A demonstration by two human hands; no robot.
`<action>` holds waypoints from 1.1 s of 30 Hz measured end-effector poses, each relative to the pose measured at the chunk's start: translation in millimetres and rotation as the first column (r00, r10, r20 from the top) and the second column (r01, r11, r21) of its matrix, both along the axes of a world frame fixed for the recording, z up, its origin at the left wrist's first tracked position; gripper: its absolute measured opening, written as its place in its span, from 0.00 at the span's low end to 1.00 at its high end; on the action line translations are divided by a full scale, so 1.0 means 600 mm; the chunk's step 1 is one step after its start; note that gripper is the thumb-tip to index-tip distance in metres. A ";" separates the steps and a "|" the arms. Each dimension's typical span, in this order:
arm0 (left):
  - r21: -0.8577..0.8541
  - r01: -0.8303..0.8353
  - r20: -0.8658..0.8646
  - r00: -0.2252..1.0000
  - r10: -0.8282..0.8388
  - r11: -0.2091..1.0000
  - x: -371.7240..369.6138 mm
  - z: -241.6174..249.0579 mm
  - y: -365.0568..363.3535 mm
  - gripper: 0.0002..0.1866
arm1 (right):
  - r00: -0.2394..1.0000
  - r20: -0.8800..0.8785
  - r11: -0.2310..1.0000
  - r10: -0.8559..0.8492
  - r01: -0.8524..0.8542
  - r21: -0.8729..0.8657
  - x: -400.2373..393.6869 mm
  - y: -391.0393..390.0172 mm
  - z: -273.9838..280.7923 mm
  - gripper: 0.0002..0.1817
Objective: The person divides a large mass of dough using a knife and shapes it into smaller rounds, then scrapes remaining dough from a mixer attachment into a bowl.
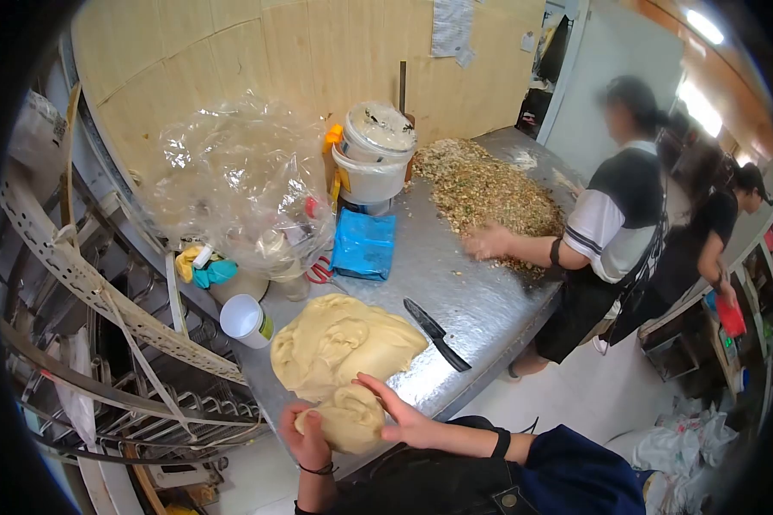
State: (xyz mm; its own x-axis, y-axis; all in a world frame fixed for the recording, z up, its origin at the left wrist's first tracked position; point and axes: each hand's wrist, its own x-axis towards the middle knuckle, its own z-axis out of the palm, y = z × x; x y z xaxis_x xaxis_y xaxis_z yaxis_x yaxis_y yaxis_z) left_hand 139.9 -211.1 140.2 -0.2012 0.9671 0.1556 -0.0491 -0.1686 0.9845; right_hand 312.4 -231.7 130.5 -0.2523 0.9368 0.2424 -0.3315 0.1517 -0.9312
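A piece of dough (345, 421) lies between my two hands at the front edge of the metal table. My left hand (307, 438) grips its left side with curled fingers and the thumb on top. On the other side, my right hand (399, 414) rests against the piece with its fingers stretched out. Just beyond is a large, soft mound of dough (343, 339) on the tabletop. A black knife (438, 335) lies to the right of the mound. Left of it stands a white cup (246, 321), its mouth facing me.
Plastic bags (240, 180), white buckets (371, 163), a blue package (363, 245) and red scissors (319, 271) crowd the table's back left. A co-worker (618, 206) reaches into a chopped, grainy heap (489, 197). Another person (721, 223) stands farther right. Metal racks (103, 283) line the left.
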 end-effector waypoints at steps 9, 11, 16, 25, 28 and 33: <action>0.412 0.281 -0.425 0.901 -0.089 0.867 0.042 0.053 -0.026 0.16 | 0.873 0.362 0.880 -0.327 0.142 0.454 0.011 0.014 0.050 0.31; 0.430 0.294 -0.482 0.874 -0.058 0.854 0.049 0.056 -0.028 0.16 | 0.872 0.345 0.866 -0.347 0.157 0.474 0.019 0.015 0.061 0.22; 0.391 0.443 -0.674 0.734 -0.077 0.807 0.082 0.075 -0.027 0.13 | 0.869 0.381 0.850 -0.317 0.082 0.520 0.061 0.023 0.066 0.07; 0.610 0.222 -0.528 0.830 0.181 0.761 0.194 0.096 -0.009 0.19 | 0.928 0.267 0.776 -0.262 0.038 0.629 0.157 0.029 0.107 0.09; 0.515 0.372 -0.502 0.861 -0.081 0.772 0.221 0.088 -0.018 0.17 | 0.932 0.256 0.765 -0.255 0.033 0.643 0.188 0.030 0.116 0.09; 0.434 0.404 -0.488 0.857 -0.167 0.805 0.262 0.091 -0.013 0.12 | 0.900 0.333 0.882 -0.281 0.106 0.459 0.227 0.019 0.115 0.21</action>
